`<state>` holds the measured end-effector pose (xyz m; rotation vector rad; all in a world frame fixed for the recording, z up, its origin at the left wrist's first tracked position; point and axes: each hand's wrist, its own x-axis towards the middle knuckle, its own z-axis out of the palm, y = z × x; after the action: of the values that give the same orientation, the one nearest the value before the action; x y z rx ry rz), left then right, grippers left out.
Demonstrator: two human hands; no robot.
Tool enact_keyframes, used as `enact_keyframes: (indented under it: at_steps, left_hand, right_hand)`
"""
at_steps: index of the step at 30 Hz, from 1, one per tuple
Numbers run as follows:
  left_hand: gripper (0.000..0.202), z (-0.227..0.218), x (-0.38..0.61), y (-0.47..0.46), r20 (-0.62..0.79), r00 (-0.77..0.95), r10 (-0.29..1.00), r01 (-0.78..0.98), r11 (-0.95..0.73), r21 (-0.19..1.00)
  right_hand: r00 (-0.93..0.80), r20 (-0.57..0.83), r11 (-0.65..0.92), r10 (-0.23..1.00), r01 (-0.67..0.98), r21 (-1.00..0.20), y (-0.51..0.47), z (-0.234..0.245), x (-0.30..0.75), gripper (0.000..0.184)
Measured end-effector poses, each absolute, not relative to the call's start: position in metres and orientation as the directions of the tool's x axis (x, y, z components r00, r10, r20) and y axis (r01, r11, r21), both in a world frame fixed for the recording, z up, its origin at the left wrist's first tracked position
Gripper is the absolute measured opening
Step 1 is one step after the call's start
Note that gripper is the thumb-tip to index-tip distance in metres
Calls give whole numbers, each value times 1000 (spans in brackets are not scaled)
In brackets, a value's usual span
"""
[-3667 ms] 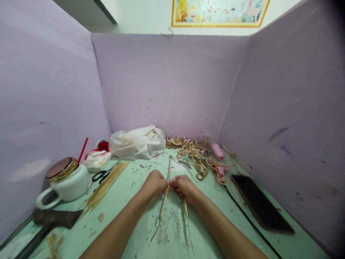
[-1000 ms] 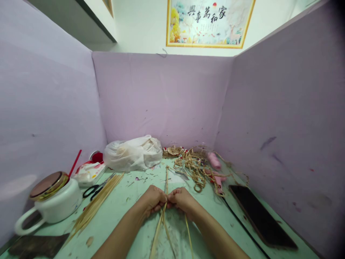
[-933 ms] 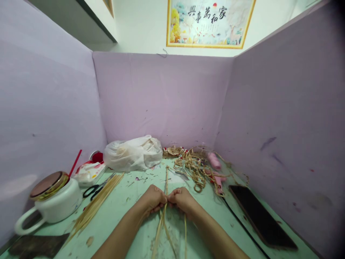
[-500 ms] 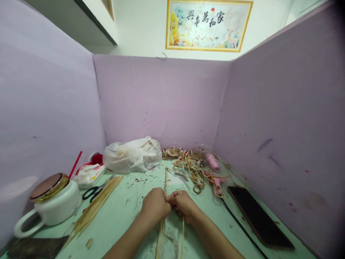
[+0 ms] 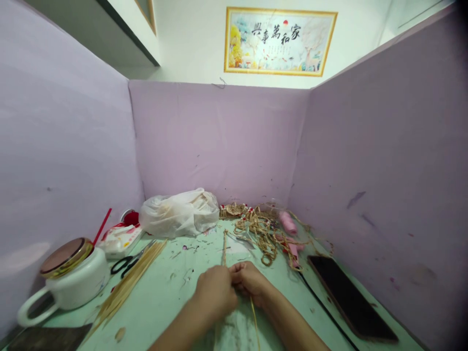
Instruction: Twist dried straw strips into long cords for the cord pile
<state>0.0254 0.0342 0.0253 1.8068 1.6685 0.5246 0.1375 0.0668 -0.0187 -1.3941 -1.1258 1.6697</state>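
A thin twisted straw cord [image 5: 224, 247] stretches up the green table from between my hands. My left hand [image 5: 216, 291], slightly blurred, is closed in a fist over the cord's near end. Close beside it on the right, my right hand [image 5: 251, 282] pinches with thumb and fingertips, and a yellowish straw strand [image 5: 254, 319] trails from under it toward me. The fingers hide where cord and strand meet. Farther left lies a bundle of loose straw strips [image 5: 127, 285].
Left: a lidded white mug [image 5: 82, 280], black-handled scissors [image 5: 126, 265], a tissue pack [image 5: 120, 241]. At the back: a white plastic bag [image 5: 179, 214], tangled straw cord [image 5: 259, 231], a pink thread spool [image 5: 287, 223]. Right: a pink glue gun [image 5: 293, 251] with black cable, a phone [image 5: 351, 297]. Purple panels [image 5: 219, 141] enclose three sides.
My left hand has shifted slightly right and nearer to me. The strand below my right hand has swung to the right. The whole view has tilted a little upward.
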Motion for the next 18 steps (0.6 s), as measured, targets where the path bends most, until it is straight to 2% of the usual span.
enact_keyframes:
  at_steps: [2, 3, 5, 7, 9, 11, 14, 18]
  left_hand:
    - [21, 31, 13, 47, -75, 8, 997, 800, 39, 599]
    - [21, 31, 7, 53, -54, -40, 998, 772, 65, 632]
    - [16, 28, 2, 63, -195, -70, 978, 603, 197, 773]
    - [11, 21, 2, 67, -376, 37, 926, 383, 334, 861]
    - [9, 12, 6, 67, -495, 180, 850, 223, 454, 862]
    - [7, 5, 9, 66, -554, 273, 787, 149, 534, 832]
    - [8, 1, 10, 65, -564, 276, 778, 163, 541, 825]
    - [17, 2, 14, 62, -481, 86, 873, 374, 419, 827]
  right_hand:
    - [-229, -401, -414, 887, -10, -910, 66, -14, 140, 8]
    - [-244, -403, -421, 882, -24, -907, 65, -11, 140, 8]
    - [-277, -400, -426, 874, -37, -904, 64, -8, 141, 7]
    - [-293, -404, -431, 867, -34, -902, 63, -7, 142, 7]
    - [-292, -407, -434, 866, -32, -900, 64, -9, 142, 8]
    - [-277, -414, -439, 867, -31, -898, 66, -11, 143, 11]
    - [-254, -400, -410, 881, 14, -912, 68, -14, 144, 11]
    - [-254, -298, -268, 920, 147, -952, 71, -19, 145, 7]
